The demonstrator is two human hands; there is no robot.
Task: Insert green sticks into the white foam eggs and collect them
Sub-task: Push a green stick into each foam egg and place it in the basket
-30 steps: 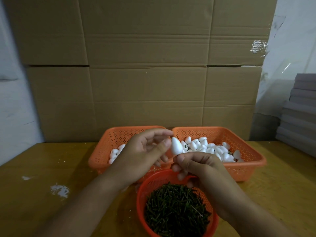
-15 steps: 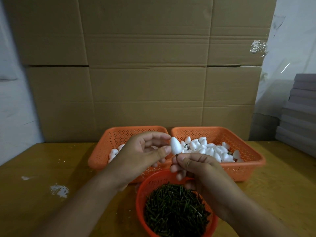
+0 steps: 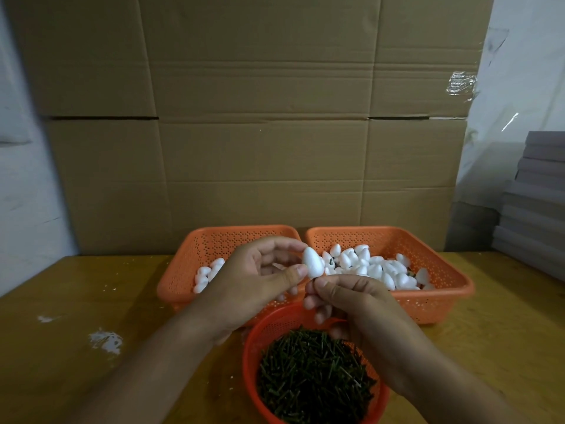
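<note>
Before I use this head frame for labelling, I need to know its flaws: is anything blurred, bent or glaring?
Head view: dim, warm light; wide-angle bending bows the cardboard boxes and table edge; the foam egg pinched by the left hand is bright, nearly washed out; the green sticks merge into a dark mass; the right hand looks sharp; tape on the box glints.

Yellow wooden table [image 3: 76, 347] before stacked cardboard boxes [image 3: 260, 117], white wall [image 3: 526, 56], grey boards [image 3: 538, 194] at right.

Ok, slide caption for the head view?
Left hand pinches white foam egg while right hand works beneath it.
</note>
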